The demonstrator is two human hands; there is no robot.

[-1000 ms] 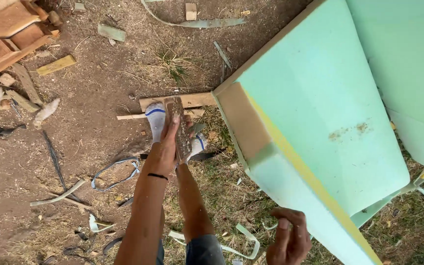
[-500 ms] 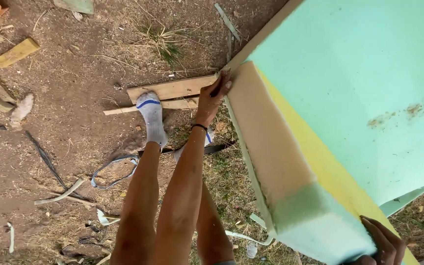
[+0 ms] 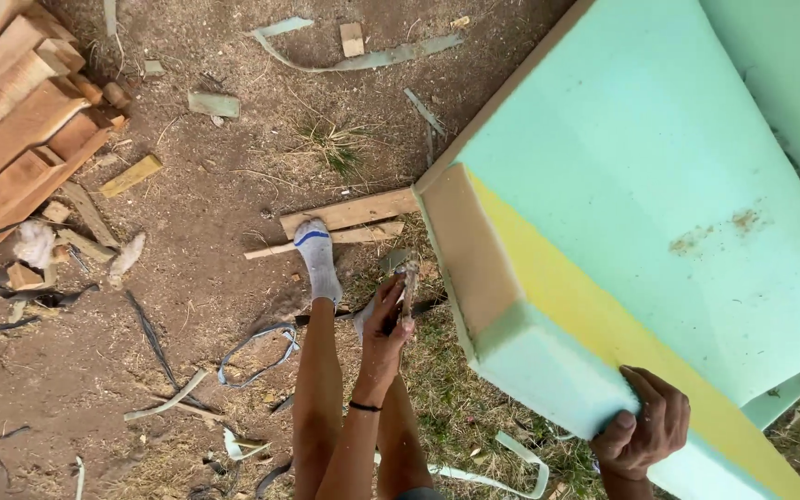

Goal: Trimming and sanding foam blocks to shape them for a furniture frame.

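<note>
A big mint-green foam block (image 3: 650, 185) with a yellow stripe and a tan end face fills the right side, tilted above the dirt. My right hand (image 3: 645, 431) grips its near lower corner, fingers wrapped over the edge. My left hand (image 3: 383, 324) is closed around a small narrow tool (image 3: 408, 282), kind unclear, just left of the tan end face and apart from it. Below are my bare legs, with one foot in a white sock (image 3: 315, 255) with a blue stripe.
Two wooden slats (image 3: 349, 215) lie on the dirt by my foot. Stacked timber (image 3: 11, 139) sits at the upper left. Foam strips (image 3: 363, 60) and offcuts litter the ground. Another green foam sheet (image 3: 789, 65) lies at the upper right.
My left hand has come down from the block's upper corner to beside the end face. My right hand has shifted onto the block's near corner. The view has swung.
</note>
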